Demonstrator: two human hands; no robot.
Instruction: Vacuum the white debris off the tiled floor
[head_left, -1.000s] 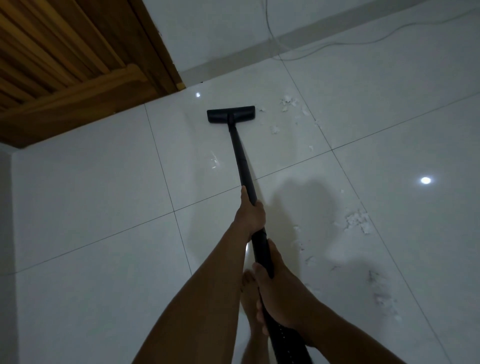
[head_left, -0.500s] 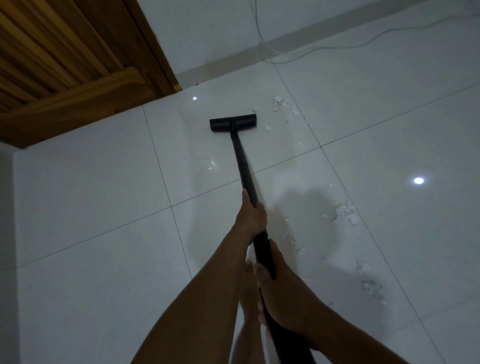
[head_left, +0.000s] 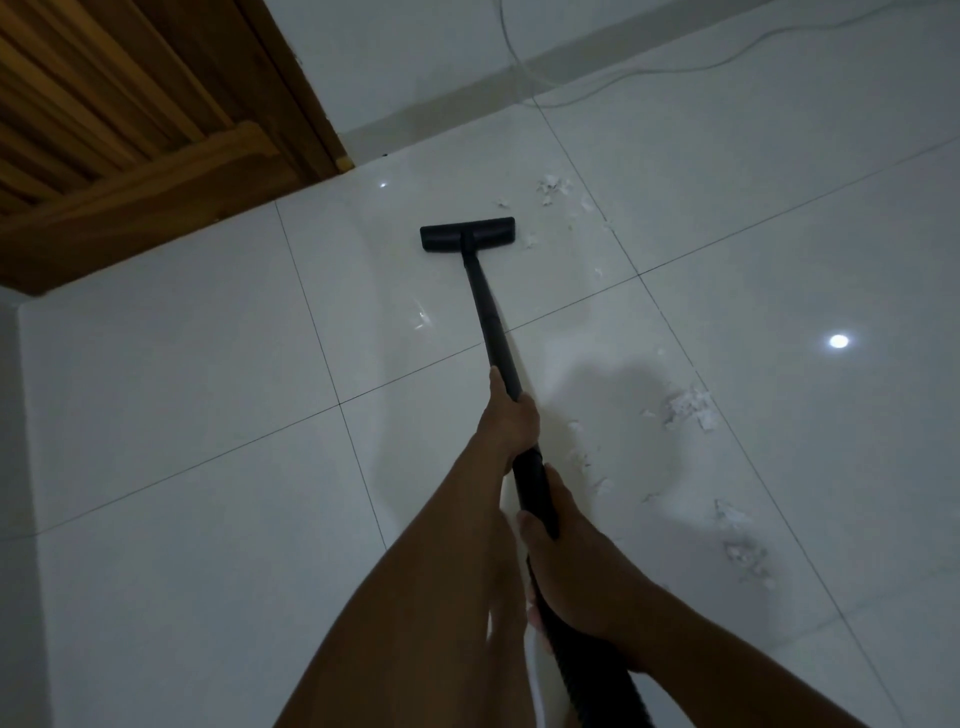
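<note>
Both hands clasp the black vacuum tube (head_left: 485, 306), the left hand (head_left: 511, 415) ahead of the right hand (head_left: 576, 561). Its flat head (head_left: 467, 235) rests on the tiled floor (head_left: 156, 389) well ahead of them. White flaky debris (head_left: 688, 408) lies right of the hands and just beside the head's right end.

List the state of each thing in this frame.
left hand: grips wand, farther along
right hand: grips wand, nearer the body
vacuum head: flat on floor, left of far debris
far debris: on floor, not picked up
near debris: on floor, not picked up
</note>
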